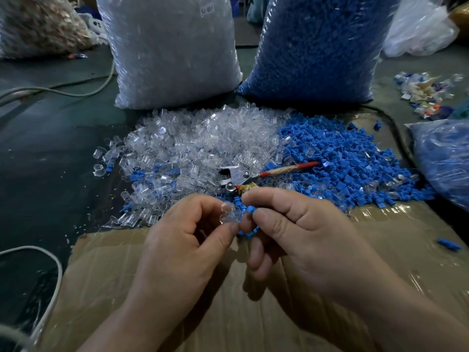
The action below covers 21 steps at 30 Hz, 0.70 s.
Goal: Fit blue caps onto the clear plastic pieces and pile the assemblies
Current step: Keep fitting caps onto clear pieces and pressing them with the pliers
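On the head view, the only feed I have, I count two hands, both low in the centre over a taped cardboard sheet [177,288]. My left hand [182,240] pinches one clear plastic piece [229,214] between thumb and forefinger. My right hand [291,237] is curled around a small bunch of blue caps [247,212], with blue bits showing above and below the fingertips; I cannot count them because the fingers cover most of them. The clear piece and the caps sit just beside each other, and I cannot tell whether they touch.

Beyond the hands lie two loose heaps: a clear heap [198,148] on the left and a blue heap [342,161] on the right, meeting in the middle, with stray pieces mixed across. One red-handled cutter [253,176] lies where they meet, its jaws half buried. Behind stand two tall sacks, a clear-filled sack [172,47] and a blue-filled sack [317,47], both cut off at the top. A third, smaller blue bag [444,158] is cropped at the right edge. No finished assemblies are clearly distinguishable.
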### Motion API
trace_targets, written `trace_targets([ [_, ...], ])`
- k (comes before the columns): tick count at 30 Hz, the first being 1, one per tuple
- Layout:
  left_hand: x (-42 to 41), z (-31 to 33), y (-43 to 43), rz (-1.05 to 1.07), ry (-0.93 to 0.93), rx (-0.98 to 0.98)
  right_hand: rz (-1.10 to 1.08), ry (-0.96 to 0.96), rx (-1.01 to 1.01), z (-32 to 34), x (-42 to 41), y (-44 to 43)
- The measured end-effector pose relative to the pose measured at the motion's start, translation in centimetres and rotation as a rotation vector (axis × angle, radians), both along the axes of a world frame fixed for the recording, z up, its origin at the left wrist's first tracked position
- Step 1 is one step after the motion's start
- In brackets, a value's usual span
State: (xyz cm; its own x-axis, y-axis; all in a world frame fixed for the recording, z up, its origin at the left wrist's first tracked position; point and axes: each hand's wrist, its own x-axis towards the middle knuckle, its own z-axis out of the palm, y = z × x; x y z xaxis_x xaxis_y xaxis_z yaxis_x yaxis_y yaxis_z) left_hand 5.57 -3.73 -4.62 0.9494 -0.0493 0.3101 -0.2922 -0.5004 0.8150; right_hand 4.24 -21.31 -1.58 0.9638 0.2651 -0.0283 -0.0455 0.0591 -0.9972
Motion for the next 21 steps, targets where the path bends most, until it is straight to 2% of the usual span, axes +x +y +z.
trace_targets([
  [12,-0.04,0.84,-0.21,-0.065,-0.106,0.194,0.036,-0.039,-0.215,0.29,-0.07,-0.26],
  [17,-0.05,0.76,-0.06,-0.087,-0.149,0.283,-0.014,-0.257,-0.537,0.20,0.05,-0.44],
  [21,-0.11,0.87,-0.15,-0.092,-0.156,0.262,-0.080,-0.334,-0.624,-0.12,0.15,-0.20],
])
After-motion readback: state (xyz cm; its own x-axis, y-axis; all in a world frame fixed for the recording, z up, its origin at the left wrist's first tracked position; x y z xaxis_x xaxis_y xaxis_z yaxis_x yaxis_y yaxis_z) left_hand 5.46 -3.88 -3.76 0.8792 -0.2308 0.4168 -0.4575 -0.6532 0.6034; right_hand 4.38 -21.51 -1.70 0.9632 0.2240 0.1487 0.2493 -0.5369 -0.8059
